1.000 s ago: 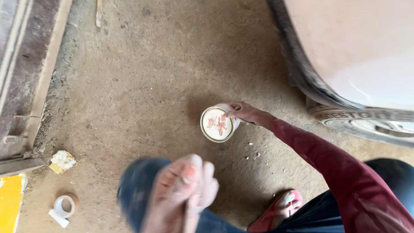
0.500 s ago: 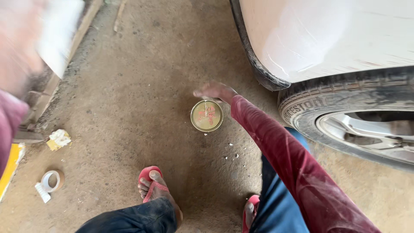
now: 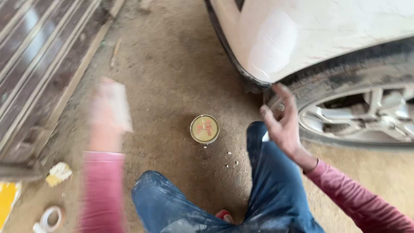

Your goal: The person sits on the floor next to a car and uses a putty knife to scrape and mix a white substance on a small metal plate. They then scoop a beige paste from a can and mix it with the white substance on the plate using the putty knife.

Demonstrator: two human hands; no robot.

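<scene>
The round tin (image 3: 204,128) sits upright on the dirt floor, between the two hands and just beyond the knees. The right hand (image 3: 282,123) is the nearer one, raised to the tin's right by the car wheel (image 3: 366,121), fingers loosely spread, empty. The left hand (image 3: 110,114) is blurred, holding something pale; its grip I cannot tell

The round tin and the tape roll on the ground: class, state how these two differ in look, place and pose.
The round tin has a closed yellowish top with red marks; the tape roll is a pale open ring. The tin sits mid-floor before the knees, between both hands; the roll lies at the lower left edge, near a crumpled scrap. Both are round, lie on the dirt ground, and are untouched.
</scene>
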